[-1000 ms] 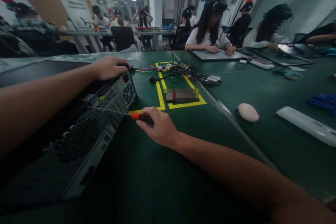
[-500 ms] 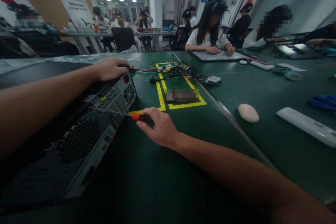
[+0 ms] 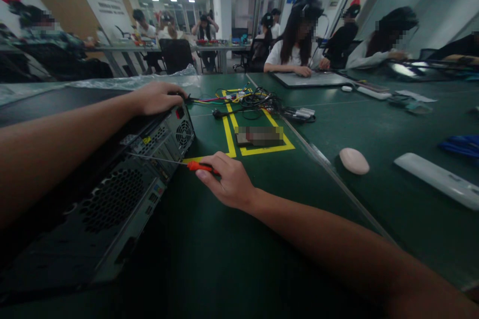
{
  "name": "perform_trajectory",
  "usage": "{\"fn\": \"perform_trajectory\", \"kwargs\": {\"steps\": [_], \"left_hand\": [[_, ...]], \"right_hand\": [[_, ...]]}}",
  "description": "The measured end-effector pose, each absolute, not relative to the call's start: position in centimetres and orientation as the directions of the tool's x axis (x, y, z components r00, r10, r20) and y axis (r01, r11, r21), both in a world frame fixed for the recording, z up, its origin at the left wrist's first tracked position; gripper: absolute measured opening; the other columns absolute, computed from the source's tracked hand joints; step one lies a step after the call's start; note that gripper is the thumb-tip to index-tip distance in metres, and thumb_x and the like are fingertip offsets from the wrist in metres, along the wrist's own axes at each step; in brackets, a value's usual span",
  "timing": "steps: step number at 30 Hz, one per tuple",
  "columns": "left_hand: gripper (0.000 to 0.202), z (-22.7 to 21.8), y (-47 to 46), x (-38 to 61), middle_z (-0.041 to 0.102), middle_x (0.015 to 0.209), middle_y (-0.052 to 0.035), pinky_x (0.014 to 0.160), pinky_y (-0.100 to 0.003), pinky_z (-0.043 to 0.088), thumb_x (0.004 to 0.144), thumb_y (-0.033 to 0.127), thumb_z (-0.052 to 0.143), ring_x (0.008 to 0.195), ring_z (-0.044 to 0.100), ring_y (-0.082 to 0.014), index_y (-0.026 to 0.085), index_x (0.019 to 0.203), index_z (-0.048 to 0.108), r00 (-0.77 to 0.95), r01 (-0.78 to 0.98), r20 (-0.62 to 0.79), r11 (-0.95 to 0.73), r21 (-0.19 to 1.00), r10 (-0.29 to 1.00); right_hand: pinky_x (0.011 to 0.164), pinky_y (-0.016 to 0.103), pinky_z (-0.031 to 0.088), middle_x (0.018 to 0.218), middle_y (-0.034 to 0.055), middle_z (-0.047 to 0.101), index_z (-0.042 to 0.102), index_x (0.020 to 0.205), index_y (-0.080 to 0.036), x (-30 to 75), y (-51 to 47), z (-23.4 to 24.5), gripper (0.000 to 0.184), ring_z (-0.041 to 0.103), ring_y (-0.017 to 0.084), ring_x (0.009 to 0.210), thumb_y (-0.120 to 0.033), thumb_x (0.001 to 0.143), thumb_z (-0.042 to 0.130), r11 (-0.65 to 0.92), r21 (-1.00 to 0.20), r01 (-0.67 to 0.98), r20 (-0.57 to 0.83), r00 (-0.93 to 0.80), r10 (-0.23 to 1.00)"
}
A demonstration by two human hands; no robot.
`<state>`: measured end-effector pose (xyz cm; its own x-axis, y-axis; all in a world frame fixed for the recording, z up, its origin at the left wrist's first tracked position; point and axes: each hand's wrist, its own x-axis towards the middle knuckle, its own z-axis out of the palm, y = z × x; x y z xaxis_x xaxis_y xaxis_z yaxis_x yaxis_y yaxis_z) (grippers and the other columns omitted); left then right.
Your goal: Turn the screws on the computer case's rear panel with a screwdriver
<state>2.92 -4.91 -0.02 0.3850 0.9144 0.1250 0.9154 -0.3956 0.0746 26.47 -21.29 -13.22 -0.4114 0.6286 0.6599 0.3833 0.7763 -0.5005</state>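
Note:
A dark computer case point(image 3: 112, 199) lies on the left, its metal back panel with round fan grille and honeycomb vent facing me. My left hand point(image 3: 159, 98) rests on its top, fingers bent over the far edge, holding it; the fingertips are partly hidden. My right hand point(image 3: 228, 177) is closed around the orange and black handle of a screwdriver point(image 3: 196, 166). Its long thin shaft points left across the back panel, with the tip at the panel near a yellow sticker point(image 3: 146, 140). What the tip touches is too small to make out.
A tangle of cables point(image 3: 262, 102) lies beyond my hands, near yellow tape point(image 3: 267, 150) and a blurred flat object point(image 3: 259, 136). To the right are a pale rounded object point(image 3: 354, 161) and a long white object point(image 3: 441, 179). A person point(image 3: 299, 40) works across the green table point(image 3: 307, 259).
The screwdriver handle has turned in my right hand, showing more orange, and my fingers have shifted slightly. My left hand and the computer case stay in place.

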Motion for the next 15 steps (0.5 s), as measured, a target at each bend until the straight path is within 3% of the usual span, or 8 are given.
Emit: {"fn": "perform_trajectory", "kwargs": {"steps": [5, 10, 15], "left_hand": [[0.070, 0.08, -5.00, 2.94, 0.069, 0.130, -0.0137, 0.105, -0.042, 0.043, 0.083, 0.053, 0.038, 0.115, 0.062, -0.0319, 0.015, 0.132, 0.069, 0.390, 0.910, 0.119, -0.401, 0.100, 0.913], [0.070, 0.14, -5.02, 3.00, 0.069, 0.130, -0.0155, 0.105, -0.043, 0.043, 0.082, 0.051, 0.038, 0.116, 0.061, -0.0331, 0.012, 0.130, 0.070, 0.406, 0.903, 0.115, -0.417, 0.104, 0.907], [0.071, 0.16, -4.99, 2.99, 0.069, 0.127, -0.0169, 0.103, -0.045, 0.044, 0.083, 0.051, 0.037, 0.114, 0.062, -0.0344, 0.011, 0.131, 0.069, 0.407, 0.905, 0.119, -0.417, 0.086, 0.906]], "right_hand": [[0.079, 0.032, 0.051, 0.102, 0.0070, 0.070, 0.065, 0.117, -0.019, 26.34, -21.34, -13.36, 0.039, 0.064, 0.017, 0.088, -0.049, 0.106, 0.042, 0.780, -0.501, 0.375, 0.654, -0.428, 0.625], [0.078, 0.034, 0.052, 0.108, 0.0074, 0.070, 0.055, 0.122, -0.021, 26.19, -21.66, -13.60, 0.041, 0.067, 0.019, 0.091, -0.053, 0.096, 0.061, 0.772, -0.492, 0.402, 0.656, -0.412, 0.633], [0.076, 0.033, 0.050, 0.104, 0.0060, 0.069, 0.054, 0.114, -0.022, 26.12, -21.55, -13.87, 0.026, 0.066, 0.018, 0.087, -0.042, 0.098, 0.058, 0.750, -0.506, 0.426, 0.644, -0.392, 0.657]]}}
